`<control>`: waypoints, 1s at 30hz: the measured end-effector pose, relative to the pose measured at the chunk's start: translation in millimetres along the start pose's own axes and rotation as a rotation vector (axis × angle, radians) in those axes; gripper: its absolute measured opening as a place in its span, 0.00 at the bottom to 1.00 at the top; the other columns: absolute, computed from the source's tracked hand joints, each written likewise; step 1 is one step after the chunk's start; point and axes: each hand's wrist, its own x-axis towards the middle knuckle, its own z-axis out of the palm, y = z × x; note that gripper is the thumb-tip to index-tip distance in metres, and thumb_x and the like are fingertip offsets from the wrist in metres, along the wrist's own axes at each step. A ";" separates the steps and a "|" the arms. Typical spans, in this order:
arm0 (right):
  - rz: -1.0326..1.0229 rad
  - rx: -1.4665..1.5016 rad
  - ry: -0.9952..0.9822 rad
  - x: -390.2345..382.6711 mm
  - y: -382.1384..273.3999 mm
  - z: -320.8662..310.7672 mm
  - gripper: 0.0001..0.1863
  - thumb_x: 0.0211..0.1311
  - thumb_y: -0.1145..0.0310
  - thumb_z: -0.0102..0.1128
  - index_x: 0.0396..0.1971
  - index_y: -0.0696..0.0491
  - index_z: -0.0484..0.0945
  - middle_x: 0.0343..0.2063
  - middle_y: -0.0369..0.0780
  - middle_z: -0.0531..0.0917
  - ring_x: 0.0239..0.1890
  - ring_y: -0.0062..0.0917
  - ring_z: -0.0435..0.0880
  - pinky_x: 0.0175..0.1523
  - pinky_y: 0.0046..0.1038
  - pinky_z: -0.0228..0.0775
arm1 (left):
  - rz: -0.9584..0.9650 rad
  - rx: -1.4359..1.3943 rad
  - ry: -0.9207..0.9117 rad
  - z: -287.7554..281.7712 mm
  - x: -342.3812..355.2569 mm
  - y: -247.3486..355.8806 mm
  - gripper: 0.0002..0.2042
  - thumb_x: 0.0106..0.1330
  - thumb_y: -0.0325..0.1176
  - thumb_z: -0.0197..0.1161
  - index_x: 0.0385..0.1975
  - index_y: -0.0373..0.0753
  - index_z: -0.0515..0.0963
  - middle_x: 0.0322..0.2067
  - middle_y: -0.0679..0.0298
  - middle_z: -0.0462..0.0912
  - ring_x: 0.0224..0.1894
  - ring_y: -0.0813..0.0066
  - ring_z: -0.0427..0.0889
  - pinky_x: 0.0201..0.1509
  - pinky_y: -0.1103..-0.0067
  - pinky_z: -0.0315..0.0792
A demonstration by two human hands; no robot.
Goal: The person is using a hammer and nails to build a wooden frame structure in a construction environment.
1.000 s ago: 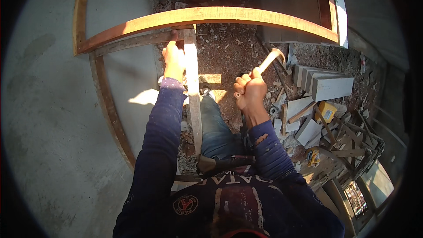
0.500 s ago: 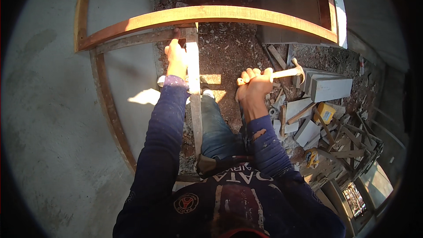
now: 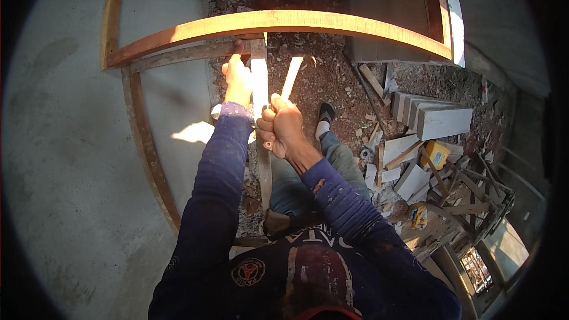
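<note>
My left hand (image 3: 237,80) is closed at the left edge of a pale wooden strip (image 3: 262,169), which runs from the long beam down toward my body. One digit reaches up over a thinner batten (image 3: 189,53); most of its other fingers are hidden. In my closed right hand (image 3: 283,125) is a claw hammer (image 3: 291,76), gripped low on its wooden handle. The hammer's head points away from me, just right of the strip and near the beam (image 3: 284,19). The right fist overlaps the strip's right side.
A wooden upright (image 3: 145,136) stands against the grey wall (image 3: 65,160) at left. To the right, white blocks (image 3: 441,121) are stacked near a yellow container (image 3: 437,154) and a heap of scrap wood (image 3: 468,192). Rubble covers the floor (image 3: 320,86); my shoe (image 3: 326,112) is on it.
My right hand has swung the hammer leftward, from above the rubble to beside the strip, and its head now points away from me. My right foot has come into view. The left hand stays put.
</note>
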 end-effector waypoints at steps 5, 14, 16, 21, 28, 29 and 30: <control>-0.254 0.045 0.102 -5.1 -60.5 -56.4 0.19 0.75 0.55 0.34 0.21 0.45 0.57 0.10 0.29 0.54 0.09 0.17 0.51 0.13 0.24 0.42 | 0.006 -0.017 -0.005 -11.2 8.5 5.8 0.35 0.49 0.53 0.76 0.45 0.36 0.64 0.35 0.61 0.68 0.29 0.78 0.68 0.30 0.78 0.69; -0.086 0.050 0.053 -7.6 -22.4 -31.4 0.18 0.74 0.57 0.38 0.20 0.43 0.56 0.10 0.28 0.53 0.08 0.19 0.51 0.13 0.24 0.43 | -0.037 -0.004 0.023 -3.8 0.0 3.6 0.34 0.50 0.51 0.76 0.47 0.37 0.64 0.37 0.61 0.69 0.31 0.77 0.70 0.31 0.80 0.69; -0.148 0.048 0.103 1.1 -46.3 -71.2 0.19 0.75 0.55 0.36 0.21 0.44 0.57 0.10 0.29 0.53 0.08 0.18 0.51 0.12 0.24 0.43 | 0.063 -0.032 -0.041 -7.6 -4.0 6.7 0.35 0.50 0.51 0.76 0.48 0.37 0.64 0.40 0.59 0.70 0.33 0.76 0.71 0.32 0.80 0.70; -0.678 0.486 0.268 29.9 -83.5 -96.8 0.24 0.74 0.54 0.34 0.15 0.45 0.52 0.10 0.32 0.51 0.13 0.21 0.48 0.18 0.26 0.43 | 0.036 0.010 -0.001 3.9 -8.1 9.1 0.36 0.50 0.52 0.75 0.48 0.36 0.63 0.42 0.57 0.71 0.34 0.76 0.72 0.33 0.80 0.70; -0.091 -0.015 0.133 3.2 -35.0 -78.0 0.22 0.74 0.51 0.37 0.19 0.44 0.55 0.08 0.27 0.53 0.08 0.16 0.51 0.12 0.24 0.39 | 0.026 0.033 0.043 -8.5 -6.3 10.0 0.37 0.50 0.54 0.75 0.49 0.35 0.63 0.40 0.57 0.69 0.35 0.73 0.71 0.35 0.77 0.71; -0.236 0.140 0.286 9.5 -64.5 -104.7 0.23 0.74 0.51 0.37 0.16 0.43 0.53 0.08 0.29 0.54 0.08 0.16 0.52 0.13 0.24 0.39 | 0.028 0.026 0.040 -0.7 -11.8 15.1 0.37 0.50 0.54 0.75 0.49 0.35 0.63 0.40 0.57 0.69 0.35 0.73 0.71 0.35 0.77 0.71; -0.333 0.256 0.261 6.1 -91.7 -122.5 0.23 0.73 0.52 0.36 0.16 0.43 0.53 0.09 0.31 0.54 0.09 0.17 0.51 0.14 0.24 0.40 | 0.027 0.073 0.073 3.9 -20.9 18.0 0.38 0.50 0.54 0.75 0.50 0.35 0.63 0.39 0.58 0.69 0.34 0.74 0.71 0.34 0.77 0.71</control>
